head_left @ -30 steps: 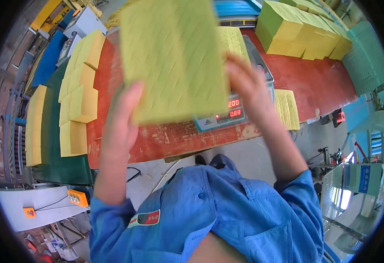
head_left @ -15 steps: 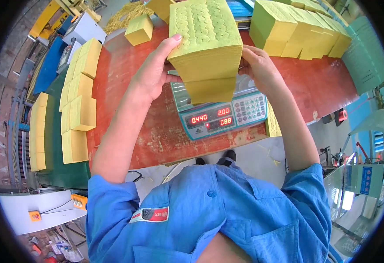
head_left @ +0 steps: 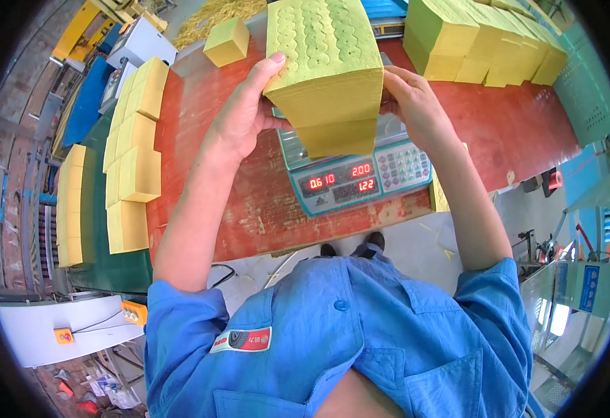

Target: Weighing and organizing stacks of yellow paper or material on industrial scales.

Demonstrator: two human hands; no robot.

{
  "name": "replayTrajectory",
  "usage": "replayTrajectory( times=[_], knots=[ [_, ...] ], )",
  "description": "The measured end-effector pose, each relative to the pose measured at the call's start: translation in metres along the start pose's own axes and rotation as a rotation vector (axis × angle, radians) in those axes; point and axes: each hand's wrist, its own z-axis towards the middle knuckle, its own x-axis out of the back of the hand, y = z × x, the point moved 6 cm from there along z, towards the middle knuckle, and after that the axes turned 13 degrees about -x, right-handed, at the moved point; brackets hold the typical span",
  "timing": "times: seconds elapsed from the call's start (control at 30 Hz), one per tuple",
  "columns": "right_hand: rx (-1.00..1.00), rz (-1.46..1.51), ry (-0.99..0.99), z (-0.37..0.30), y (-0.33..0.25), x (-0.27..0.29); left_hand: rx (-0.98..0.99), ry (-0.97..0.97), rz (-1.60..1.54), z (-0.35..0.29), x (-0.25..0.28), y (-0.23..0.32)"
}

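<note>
A tall block of yellow paper sheets, its top punched with rows of wavy cuts, stands over the pan of a teal-edged digital scale. A seam across its front parts an upper stack from a lower one. My left hand grips the block's left side, thumb on the top edge and fingers underneath or behind. From the right, my right hand holds the opposite side, its fingertips partly hidden by the paper. Red digits glow on the scale's display. Most of the pan is hidden under the block.
Rows of yellow paper stacks stand on the left and at the back right. A single yellow block sits at the far left of the red table. Another yellow piece lies beside the scale's right side.
The figures on the scale's display have risen. The whole view has shifted slightly, while both hands keep the same hold on the paper block.
</note>
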Motion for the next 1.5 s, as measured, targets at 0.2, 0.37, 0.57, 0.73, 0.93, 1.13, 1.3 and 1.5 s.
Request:
replayTrajectory(
  times=[0.2,0.37,0.57,0.73,0.93,1.13,1.3,1.5],
  knots=[
    [0.061,-0.106,0.100,-0.005,0.003,0.002,-0.079,0.025,0.088,0.003,0.009,-0.006],
    [0.058,-0.249,0.163,-0.001,0.018,0.014,-0.084,0.063,-0.044,0.011,0.027,-0.032],
    [0.150,0.159,0.213,0.049,0.029,0.028,-0.172,0.160,-0.258,0.053,0.010,-0.083],
    [0.018,0.277,0.070,0.080,0.033,-0.006,-0.300,0.081,-0.470,0.075,-0.014,-0.100],
    [-0.101,0.152,0.035,0.104,0.016,-0.014,-0.152,0.249,-0.668,0.091,-0.008,-0.107],
    [-0.099,0.238,-0.077,0.112,0.023,-0.014,-0.193,0.314,-0.575,0.088,-0.010,-0.095],
    [-0.070,0.286,-0.047,0.098,0.035,0.006,-0.267,0.449,-0.541,0.061,0.000,-0.095],
    [0.042,0.258,-0.023,-0.005,0.049,0.088,-0.397,0.671,-0.040,-0.078,0.048,-0.077]
  ],
)
